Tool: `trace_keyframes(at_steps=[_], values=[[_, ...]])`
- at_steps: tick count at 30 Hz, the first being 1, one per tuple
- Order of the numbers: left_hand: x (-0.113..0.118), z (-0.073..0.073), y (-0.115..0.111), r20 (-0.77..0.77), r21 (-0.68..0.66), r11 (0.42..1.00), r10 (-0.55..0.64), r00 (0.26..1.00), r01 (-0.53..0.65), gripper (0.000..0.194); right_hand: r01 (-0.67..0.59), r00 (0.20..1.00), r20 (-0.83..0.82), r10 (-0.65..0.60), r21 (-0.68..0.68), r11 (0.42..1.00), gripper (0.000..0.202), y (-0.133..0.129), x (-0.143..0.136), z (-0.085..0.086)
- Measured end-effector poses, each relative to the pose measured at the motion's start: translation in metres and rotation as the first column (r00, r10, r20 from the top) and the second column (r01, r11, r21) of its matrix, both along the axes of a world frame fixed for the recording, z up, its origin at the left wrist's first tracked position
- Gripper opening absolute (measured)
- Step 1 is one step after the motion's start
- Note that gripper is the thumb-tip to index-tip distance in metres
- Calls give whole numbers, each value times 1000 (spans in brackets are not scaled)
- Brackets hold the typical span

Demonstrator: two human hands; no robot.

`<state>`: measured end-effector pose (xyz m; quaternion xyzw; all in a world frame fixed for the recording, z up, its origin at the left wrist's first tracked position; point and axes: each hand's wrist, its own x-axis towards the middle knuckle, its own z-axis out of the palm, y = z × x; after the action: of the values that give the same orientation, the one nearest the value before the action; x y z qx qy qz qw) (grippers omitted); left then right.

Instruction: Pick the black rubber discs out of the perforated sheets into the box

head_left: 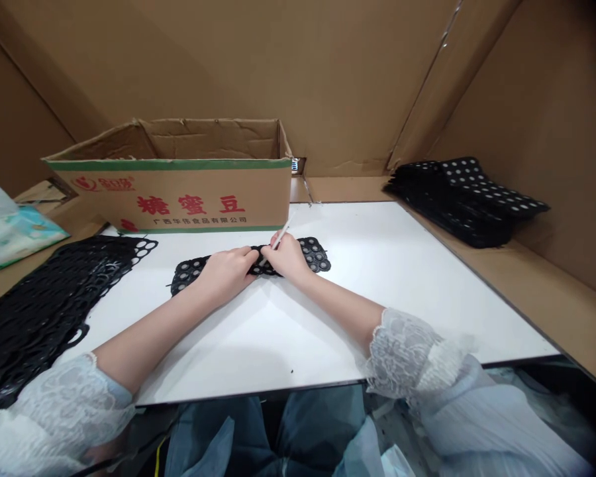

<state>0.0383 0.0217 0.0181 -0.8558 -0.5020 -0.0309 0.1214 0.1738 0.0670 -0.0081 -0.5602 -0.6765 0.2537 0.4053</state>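
A black strip (318, 255) with rows of round grey discs set in rings lies flat on the white tabletop, a little left of the middle. Across it rests my left hand (228, 270), fingers together, pressing and gripping its middle part. My right hand (285, 257) pinches a thin white stick-like tool (281, 233), held slanted with its lower tip down at the strip between both hands. The hands nearly touch, and they cover the strip's centre, so the exact contact of the tip is hard to make out.
An open cardboard box (189, 195) stands behind the strip. At left lies a pile of black ring-mesh sheets (54, 291), near a floral tissue pack (20, 235). A stack of black strips with grey discs (457, 199) sits at right on a cardboard ledge. Cardboard walls (328, 79) enclose the table.
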Motion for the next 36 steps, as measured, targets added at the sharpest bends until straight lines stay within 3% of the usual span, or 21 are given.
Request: trace_keyframes(at_steps=[6, 13, 19, 22, 24, 26, 31, 36], values=[[0, -6, 2, -26, 38, 999, -29, 999, 30, 17, -11, 998, 57, 13, -33, 999, 7, 3, -2, 1], [6, -10, 2, 67, 82, 979, 179, 981, -185, 23, -73, 991, 119, 69, 27, 997, 8, -4, -3, 0], [-1, -1, -10, 161, -45, 997, 72, 984, -65, 23, -60, 996, -61, 65, 83, 995, 7, -6, 5, 5], [-10, 5, -9, 253, -204, 979, 44, 966, 9, 22, -37, 992, -114, 52, 126, 991, 12, -7, 9, 9], [-16, 5, -4, 345, -261, 964, 39, 938, 56, 33, -101, 990, -83, 111, 114, 988, 16, -8, 11, 10], [-19, 1, 2, 405, -213, 977, 64, 912, 26, 41, -150, 988, -30, 153, 86, 985, 17, -8, 11, 8], [-16, -18, 8, 403, -145, 988, 104, 909, -48, 33, -203, 972, 157, 175, 183, 962, 22, -5, 18, 1], [-11, -14, 9, 457, -222, 970, 192, 868, -98, 31, -446, 877, 236, 418, 77, 892, 29, -2, 28, 6]])
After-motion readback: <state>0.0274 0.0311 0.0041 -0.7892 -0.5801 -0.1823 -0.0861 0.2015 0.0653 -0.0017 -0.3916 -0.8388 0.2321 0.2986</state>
